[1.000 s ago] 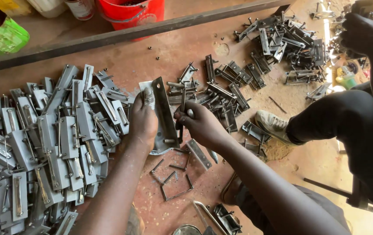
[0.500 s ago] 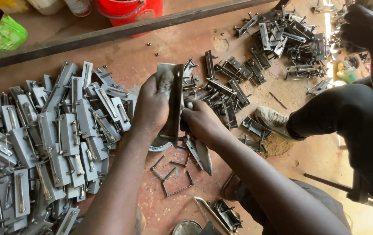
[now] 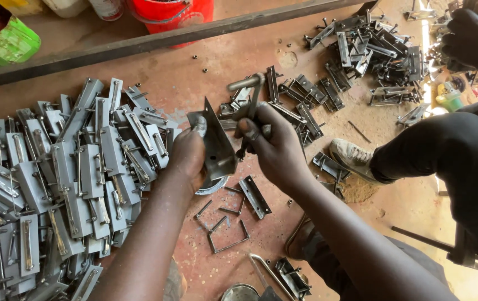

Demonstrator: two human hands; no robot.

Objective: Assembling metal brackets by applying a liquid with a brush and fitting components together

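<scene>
My left hand (image 3: 187, 156) grips a grey metal latch plate (image 3: 215, 146), held on edge above the reddish floor. My right hand (image 3: 269, 146) is closed around a metal bolt rod (image 3: 248, 95) whose bent handle sticks up above my fingers, right beside the plate. Under both hands lie a flat hinge-like strip (image 3: 254, 196) and several bent wire staples (image 3: 225, 231).
A big heap of finished grey latches (image 3: 55, 173) covers the left. Loose dark latch parts (image 3: 356, 50) lie at the top right. Another person sits on the right, a shoe (image 3: 351, 159) near my right arm. A red bucket (image 3: 172, 11) and a steel bar (image 3: 155, 39) lie at the top.
Both hands have drawn slightly apart. The plate has tilted on edge in my left hand, and my right hand has raised the bolt rod so its handle shows above the fingers.
</scene>
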